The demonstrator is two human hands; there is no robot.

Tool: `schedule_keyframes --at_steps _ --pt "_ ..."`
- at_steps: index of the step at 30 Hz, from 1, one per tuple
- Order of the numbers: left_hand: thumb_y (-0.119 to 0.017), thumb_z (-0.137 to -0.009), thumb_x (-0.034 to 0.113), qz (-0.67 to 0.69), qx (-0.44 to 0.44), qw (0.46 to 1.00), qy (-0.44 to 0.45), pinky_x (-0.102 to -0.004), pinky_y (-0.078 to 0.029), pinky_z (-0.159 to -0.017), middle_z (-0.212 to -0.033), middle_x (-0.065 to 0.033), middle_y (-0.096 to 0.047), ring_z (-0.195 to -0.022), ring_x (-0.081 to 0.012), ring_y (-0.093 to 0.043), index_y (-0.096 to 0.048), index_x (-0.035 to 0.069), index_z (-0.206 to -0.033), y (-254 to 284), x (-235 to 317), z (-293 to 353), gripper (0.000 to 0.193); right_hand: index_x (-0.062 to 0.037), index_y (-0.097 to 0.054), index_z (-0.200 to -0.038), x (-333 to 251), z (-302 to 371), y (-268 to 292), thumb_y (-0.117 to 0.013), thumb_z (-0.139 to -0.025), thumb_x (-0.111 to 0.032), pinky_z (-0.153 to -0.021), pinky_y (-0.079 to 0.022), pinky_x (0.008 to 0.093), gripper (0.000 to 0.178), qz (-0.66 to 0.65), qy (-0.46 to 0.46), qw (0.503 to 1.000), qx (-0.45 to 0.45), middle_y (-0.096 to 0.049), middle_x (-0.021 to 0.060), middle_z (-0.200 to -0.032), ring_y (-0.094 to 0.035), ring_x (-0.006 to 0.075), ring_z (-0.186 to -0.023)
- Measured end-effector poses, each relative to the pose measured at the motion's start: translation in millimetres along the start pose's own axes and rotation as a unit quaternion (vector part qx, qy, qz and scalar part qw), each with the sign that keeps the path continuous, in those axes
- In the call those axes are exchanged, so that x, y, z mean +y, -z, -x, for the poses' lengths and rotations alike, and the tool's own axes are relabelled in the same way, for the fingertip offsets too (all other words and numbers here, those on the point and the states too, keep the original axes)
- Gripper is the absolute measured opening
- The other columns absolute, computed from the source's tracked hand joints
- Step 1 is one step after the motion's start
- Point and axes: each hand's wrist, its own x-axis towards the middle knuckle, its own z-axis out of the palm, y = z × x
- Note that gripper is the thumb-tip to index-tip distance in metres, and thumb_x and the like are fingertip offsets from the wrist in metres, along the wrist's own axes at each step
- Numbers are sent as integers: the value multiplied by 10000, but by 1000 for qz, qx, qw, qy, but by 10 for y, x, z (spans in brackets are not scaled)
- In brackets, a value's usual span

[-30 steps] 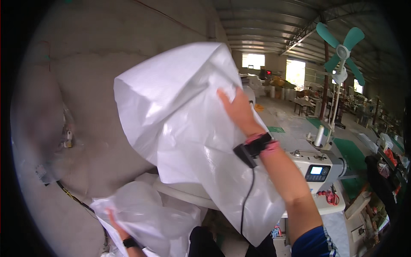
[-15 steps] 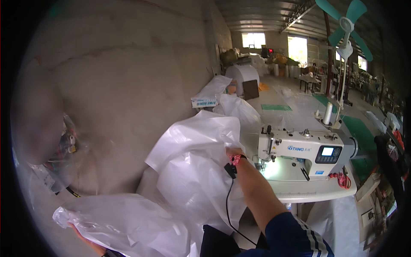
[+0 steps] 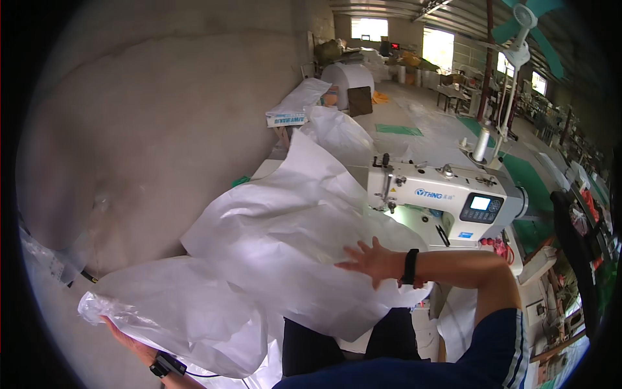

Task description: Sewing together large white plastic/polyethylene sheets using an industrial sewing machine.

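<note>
A large white plastic sheet (image 3: 278, 227) spreads across my lap and up against the sewing machine (image 3: 440, 194), hiding part of the machine's bed. My right hand (image 3: 372, 260) is above the sheet with its fingers spread, a black band on the wrist; whether the palm touches the sheet I cannot tell. At the lower left, my left hand (image 3: 129, 340) holds the sheet's outer end up, next to a bunched, shiny, clear-looking edge. Most of its fingers are behind the material. The machine's lamp lights the area under its head, with black thread snips (image 3: 442, 235) on the bed.
Beyond the machine's head rises a white thread cone (image 3: 481, 144), with a green-bladed fan (image 3: 521, 32) behind. A bare wall (image 3: 181, 129) runs along the left. Farther off are a white bundle (image 3: 340, 133) and a large white roll (image 3: 350, 78). Red-handled scissors (image 3: 502, 249) lie at the bed's right.
My right hand has let go of the sheet's far part and come back toward me, fingers now spread. The sheet has spread out over my lap and the machine's bed. My left hand keeps its hold.
</note>
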Motion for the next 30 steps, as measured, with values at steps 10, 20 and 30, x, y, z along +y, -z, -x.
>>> schedule_keyframes --at_steps 10,20,30 --pt "-420 -917 548 102 -10 994 50 -400 -355 -1007 -1343 -102 -431 -1197 -266 -425 -403 73 -1338 -781 326 351 636 -12 -591 -1066 659 -1455 -786 -531 -912 -140 -684 -456 312 209 -607 -171 667 397 -628 62 -829 -530 150 -709" --pt "-439 -937 400 -5 182 968 -175 -412 -363 -1023 -1408 -184 -355 -1217 -293 -438 -263 41 -1431 -723 1359 310 635 -29 -448 -1136 -656 -1865 99 -516 -910 -256 -501 -508 390 327 -850 -109 479 192 -557 54 -794 -617 214 -679" --pt "-430 -942 425 -31 -29 991 -125 -379 -379 -1003 -1367 -160 -405 -1180 -260 -464 -310 33 -1406 -2016 911 -296 620 -116 -504 -1266 375 -1046 -1237 -474 -793 -677 -1005 -168 657 735 -198 -369 889 184 -445 217 -1320 -290 429 -1303"
